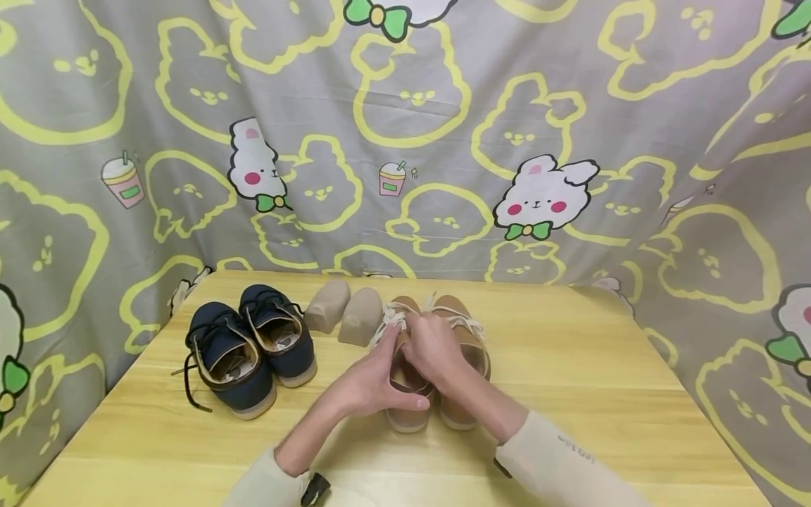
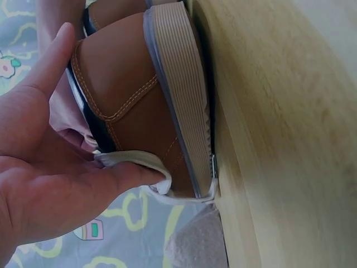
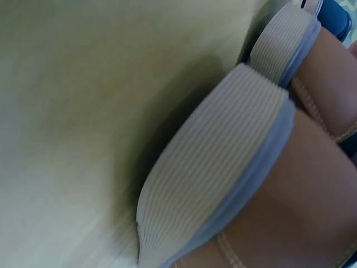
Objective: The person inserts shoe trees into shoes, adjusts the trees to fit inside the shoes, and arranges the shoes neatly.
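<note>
A pair of brown shoes with cream laces stands side by side, toes away from me. At the left brown shoe (image 1: 407,417), my left hand (image 1: 374,380) lies along the outer side, fingers near the laces and thumb stretched out across the heel opening. One finger rests against the cream lace (image 2: 136,157) in the left wrist view. My right hand (image 1: 434,348) has its fingers curled at the same shoe's tongue; its fingertips are hidden. The right brown shoe (image 1: 461,415) sits beneath my right forearm. In the right wrist view its ribbed sole (image 3: 212,162) fills the middle.
A pair of navy shoes (image 1: 250,398) with dark laces stands at the left, one lace trailing on the wooden table (image 1: 570,394). Two beige toe-shaped shoe inserts (image 1: 361,318) lie between the pairs. A patterned grey curtain (image 1: 437,169) encloses the back and sides.
</note>
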Tool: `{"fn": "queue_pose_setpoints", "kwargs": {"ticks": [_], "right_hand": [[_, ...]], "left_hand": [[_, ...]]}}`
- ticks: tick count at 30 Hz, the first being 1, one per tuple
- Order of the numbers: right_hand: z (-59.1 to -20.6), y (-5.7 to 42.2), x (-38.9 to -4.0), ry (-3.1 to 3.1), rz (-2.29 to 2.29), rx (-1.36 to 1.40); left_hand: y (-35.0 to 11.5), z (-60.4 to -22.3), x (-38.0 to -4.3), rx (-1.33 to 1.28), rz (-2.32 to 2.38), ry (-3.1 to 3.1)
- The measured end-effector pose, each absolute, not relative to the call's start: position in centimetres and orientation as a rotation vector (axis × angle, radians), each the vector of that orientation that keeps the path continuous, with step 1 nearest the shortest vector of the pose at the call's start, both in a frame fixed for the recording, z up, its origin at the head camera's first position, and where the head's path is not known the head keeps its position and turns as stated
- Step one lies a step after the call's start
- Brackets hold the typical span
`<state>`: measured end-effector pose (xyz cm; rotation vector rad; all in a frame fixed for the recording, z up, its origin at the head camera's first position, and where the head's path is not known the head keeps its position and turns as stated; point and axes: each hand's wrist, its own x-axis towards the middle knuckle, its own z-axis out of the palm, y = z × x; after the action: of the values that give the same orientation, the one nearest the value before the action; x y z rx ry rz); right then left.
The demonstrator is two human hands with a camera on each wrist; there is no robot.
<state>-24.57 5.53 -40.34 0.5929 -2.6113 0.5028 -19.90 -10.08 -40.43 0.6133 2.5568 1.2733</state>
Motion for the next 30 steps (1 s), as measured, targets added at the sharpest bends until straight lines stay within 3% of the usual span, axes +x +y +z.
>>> {"fn": "queue_pose_setpoints", "kwargs": {"ticks": [19,30], "right_hand": [[-38.3,6.8,-23.8,-2.812,0.745,0.609],[-35.9,10.1,-23.5,-2.809,1.143,0.416]], "left_hand": [[-10.2,-40.4,-20.0,0.585,1.268,2.524],[-10.8,-39.9,-20.4,0.571,1.307,2.519]]}}
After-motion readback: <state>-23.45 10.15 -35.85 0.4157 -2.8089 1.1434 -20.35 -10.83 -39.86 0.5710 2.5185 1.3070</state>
